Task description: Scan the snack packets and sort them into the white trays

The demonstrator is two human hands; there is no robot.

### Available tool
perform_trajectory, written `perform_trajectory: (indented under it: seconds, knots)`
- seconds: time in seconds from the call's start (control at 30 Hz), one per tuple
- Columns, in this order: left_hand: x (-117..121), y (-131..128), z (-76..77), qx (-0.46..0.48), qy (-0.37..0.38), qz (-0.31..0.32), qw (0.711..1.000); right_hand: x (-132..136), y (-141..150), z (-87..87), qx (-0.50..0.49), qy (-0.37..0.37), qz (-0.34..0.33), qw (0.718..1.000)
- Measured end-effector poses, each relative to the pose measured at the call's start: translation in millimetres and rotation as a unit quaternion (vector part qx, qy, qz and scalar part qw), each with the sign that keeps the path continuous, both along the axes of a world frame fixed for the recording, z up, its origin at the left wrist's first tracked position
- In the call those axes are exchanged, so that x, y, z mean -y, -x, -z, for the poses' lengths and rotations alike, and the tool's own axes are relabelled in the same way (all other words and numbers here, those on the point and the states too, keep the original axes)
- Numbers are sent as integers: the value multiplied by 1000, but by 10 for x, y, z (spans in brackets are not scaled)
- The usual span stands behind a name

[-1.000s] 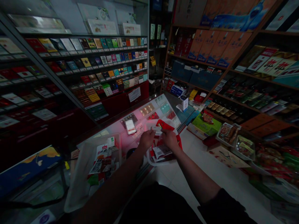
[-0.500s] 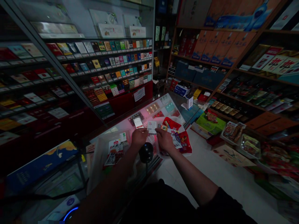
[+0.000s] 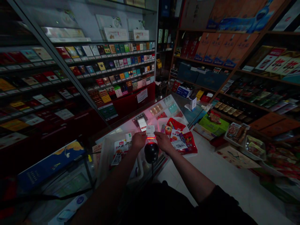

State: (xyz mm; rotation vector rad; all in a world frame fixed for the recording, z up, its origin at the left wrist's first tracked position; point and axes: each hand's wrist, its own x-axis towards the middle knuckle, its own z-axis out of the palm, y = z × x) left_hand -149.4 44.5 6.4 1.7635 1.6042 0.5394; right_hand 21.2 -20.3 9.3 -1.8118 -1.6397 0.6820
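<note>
Left hand (image 3: 138, 140) pinches a white card (image 3: 150, 131), now lowered to the barcode scanner (image 3: 151, 152); right hand (image 3: 164, 142) curled beside.

Counted at the counter: one left hand (image 3: 138, 140) and one right hand (image 3: 163, 141); one black dome-shaped barcode scanner (image 3: 151, 152); one white label (image 3: 150, 130); two white plastic trays, the left tray (image 3: 105, 153) and the right tray (image 3: 161, 123), their overlapping packets too crowded to count. Counted on the right: one green box (image 3: 212, 126); two clear food trays (image 3: 236, 134) (image 3: 255, 148); four tan boxes (image 3: 203, 47) (image 3: 217, 48) (image 3: 228, 50) (image 3: 242, 47) along one shelf; two blue-grey cartons (image 3: 187, 72) (image 3: 212, 80) on the shelf below.
</note>
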Motion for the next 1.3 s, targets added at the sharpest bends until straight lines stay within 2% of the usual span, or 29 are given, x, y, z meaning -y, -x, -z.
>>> perform_trajectory:
  seconds: [0.37,0.67,0.9,1.13,1.3]
  knots:
    - [2,19,151,-17,-7,23,1000,4,18,137,3,19,5,1000]
    - [32,43,189,3,11,19,1000,36,32,139,3,23,-6,1000]
    - [87,72,79,37,-7,-3,999,40,97,39,13,12,6,1000]
    - [202,168,-127,96,-25,-39,994,115,243,-225,-10,-29,10,999]
    - [331,370,-300,160,-28,-87,983,151,462,-376,-24,-43,-11,999]
